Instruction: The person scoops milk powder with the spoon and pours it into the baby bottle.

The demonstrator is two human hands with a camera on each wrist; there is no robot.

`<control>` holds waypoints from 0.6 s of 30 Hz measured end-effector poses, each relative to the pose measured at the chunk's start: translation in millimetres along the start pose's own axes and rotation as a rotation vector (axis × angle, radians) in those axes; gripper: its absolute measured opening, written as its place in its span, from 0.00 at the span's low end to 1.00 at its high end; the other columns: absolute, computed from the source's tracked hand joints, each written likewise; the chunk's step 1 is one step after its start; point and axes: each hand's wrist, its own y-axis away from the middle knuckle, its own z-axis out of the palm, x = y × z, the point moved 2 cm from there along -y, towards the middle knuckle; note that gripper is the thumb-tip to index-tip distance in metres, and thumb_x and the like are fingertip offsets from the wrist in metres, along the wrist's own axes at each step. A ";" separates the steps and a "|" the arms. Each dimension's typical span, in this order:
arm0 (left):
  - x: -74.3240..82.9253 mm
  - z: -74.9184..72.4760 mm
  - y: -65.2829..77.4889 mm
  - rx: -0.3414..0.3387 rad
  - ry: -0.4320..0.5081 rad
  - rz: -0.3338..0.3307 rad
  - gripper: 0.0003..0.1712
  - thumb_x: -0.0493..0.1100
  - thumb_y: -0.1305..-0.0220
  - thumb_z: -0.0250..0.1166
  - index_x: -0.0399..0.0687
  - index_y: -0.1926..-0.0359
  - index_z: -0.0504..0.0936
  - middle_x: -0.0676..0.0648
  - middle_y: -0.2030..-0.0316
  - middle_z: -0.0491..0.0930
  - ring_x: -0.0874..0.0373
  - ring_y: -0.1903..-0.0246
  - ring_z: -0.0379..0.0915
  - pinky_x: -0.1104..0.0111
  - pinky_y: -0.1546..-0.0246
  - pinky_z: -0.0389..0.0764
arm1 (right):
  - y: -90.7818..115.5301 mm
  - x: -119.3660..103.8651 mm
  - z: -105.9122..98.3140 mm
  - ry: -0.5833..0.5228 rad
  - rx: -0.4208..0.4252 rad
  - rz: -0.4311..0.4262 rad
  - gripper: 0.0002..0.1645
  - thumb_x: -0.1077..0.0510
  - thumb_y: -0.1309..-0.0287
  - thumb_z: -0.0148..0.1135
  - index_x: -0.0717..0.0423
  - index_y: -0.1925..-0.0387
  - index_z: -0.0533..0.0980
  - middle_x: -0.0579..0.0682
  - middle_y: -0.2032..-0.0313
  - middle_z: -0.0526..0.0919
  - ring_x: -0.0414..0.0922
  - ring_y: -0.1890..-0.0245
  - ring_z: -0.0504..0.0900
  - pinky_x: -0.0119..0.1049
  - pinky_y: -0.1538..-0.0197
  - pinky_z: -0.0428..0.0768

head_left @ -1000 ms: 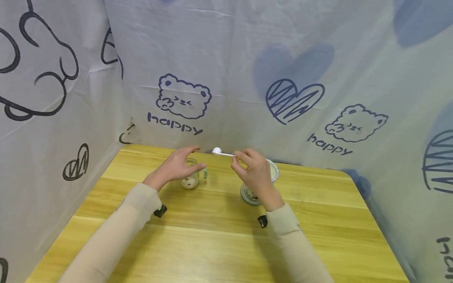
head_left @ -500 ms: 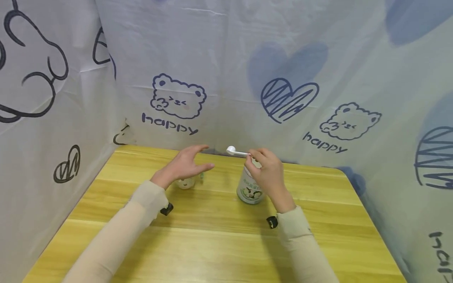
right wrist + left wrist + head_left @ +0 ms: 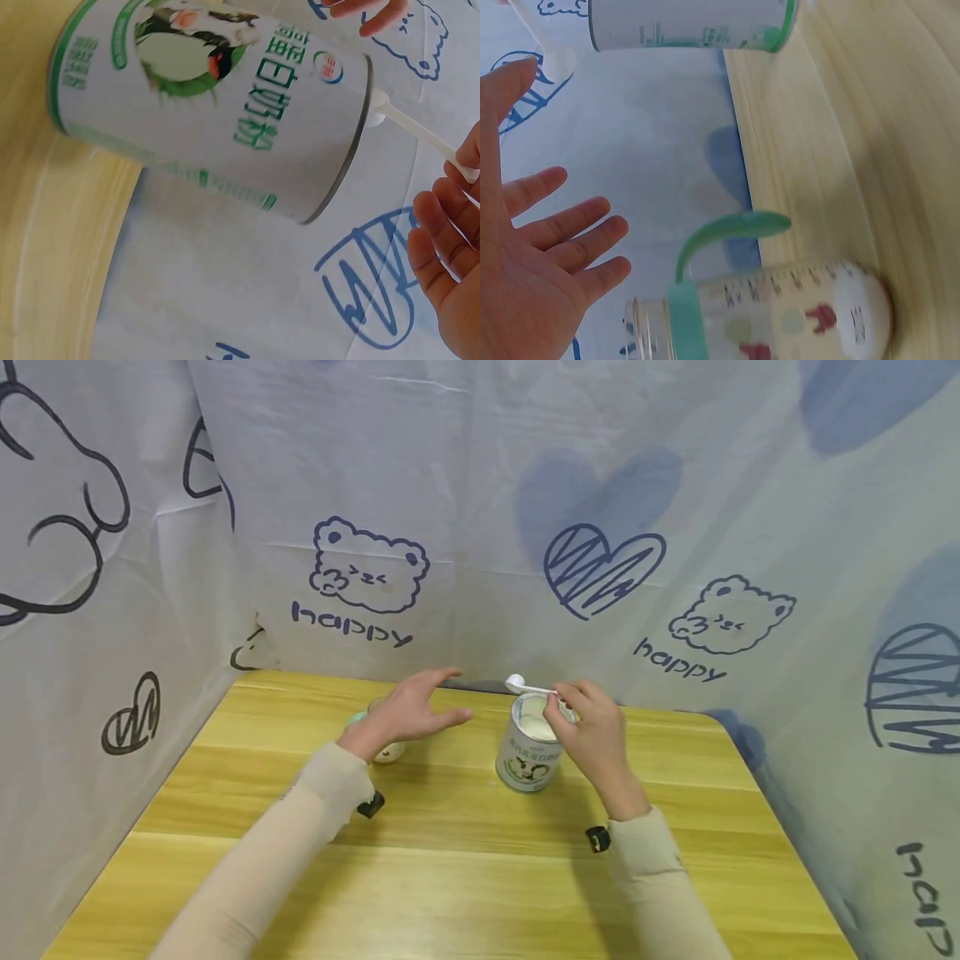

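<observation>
My right hand (image 3: 596, 731) pinches the handle end of a white scoop (image 3: 516, 682), its bowl over the far left rim of an open milk powder can (image 3: 528, 768). Pale powder (image 3: 537, 727) shows inside the can, which stands upright. Whether the scoop bowl holds powder I cannot tell. My left hand (image 3: 408, 710) hovers with thumb and fingers spread, holding nothing. Below and beside it stands a clear baby bottle (image 3: 780, 311) with a green handle (image 3: 731, 225) and printed marks. In the head view that hand mostly covers the bottle.
The wooden table (image 3: 450, 877) ends close behind the can, against a hanging printed cloth (image 3: 480, 568). More cloth hangs along the left and right sides. A small black device (image 3: 597, 838) sits at my right wrist, another (image 3: 371, 805) at the left.
My right hand has carried the scoop rightward, from between bottle and can to above the can's rim. My left hand has drifted right, staying spread. The head view has turned slightly.
</observation>
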 end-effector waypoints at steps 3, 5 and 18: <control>5.0 5.0 -4.8 -0.008 0.011 0.015 0.51 0.72 0.33 0.64 0.53 0.19 0.62 0.42 0.22 0.66 0.40 0.24 0.64 0.40 0.24 0.65 | 3.4 3.2 -5.1 0.010 0.008 -0.003 0.06 0.68 0.45 0.68 0.63 0.65 0.88 0.55 0.70 0.86 0.51 0.71 0.84 0.42 0.70 0.85; 7.2 8.8 -8.2 -0.010 0.012 0.025 0.51 0.73 0.33 0.64 0.53 0.19 0.62 0.42 0.22 0.66 0.41 0.24 0.65 0.40 0.24 0.66 | 5.1 4.4 -8.3 0.012 0.009 -0.004 0.06 0.67 0.44 0.68 0.63 0.65 0.87 0.56 0.70 0.86 0.51 0.71 0.84 0.43 0.69 0.85; 23.7 29.8 -25.3 -0.036 0.034 0.064 0.53 0.74 0.34 0.64 0.54 0.18 0.61 0.40 0.22 0.67 0.40 0.25 0.66 0.39 0.27 0.69 | 17.5 17.7 -27.6 0.037 -0.027 0.032 0.06 0.66 0.41 0.66 0.64 0.66 0.87 0.57 0.70 0.85 0.51 0.70 0.85 0.42 0.66 0.87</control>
